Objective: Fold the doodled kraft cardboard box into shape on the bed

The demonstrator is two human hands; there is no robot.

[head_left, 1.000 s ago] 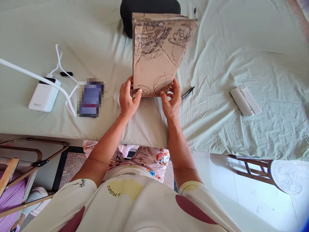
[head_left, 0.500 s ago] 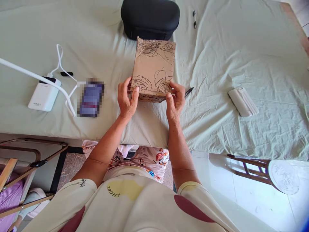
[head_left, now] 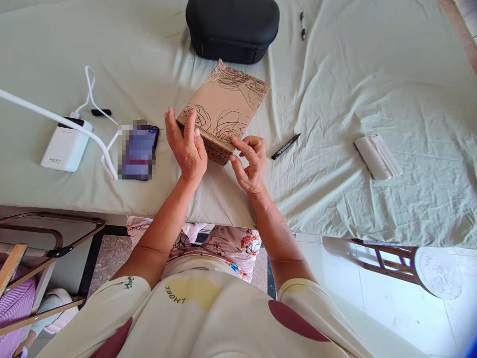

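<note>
Cloth-covered surface (head_left: 335, 84) before you, pale green and wrinkled. Black case (head_left: 233, 30) at the far side. Scribbled cardboard box (head_left: 231, 102) on your side of it, set at an angle. Your left hand (head_left: 189, 154), grip wide, is at the box's near left corner. Your right hand (head_left: 250, 164), grip narrow, meets the near right corner; whether it pinches cannot be told. Black marker (head_left: 285, 146) lies right of that hand.

Bench (head_left: 354, 89) brightly lit, tiled floor (head_left: 395, 308) washed by glare, phone (head_left: 138, 153) masked by pixelation, lower right corner tinged blue
</note>
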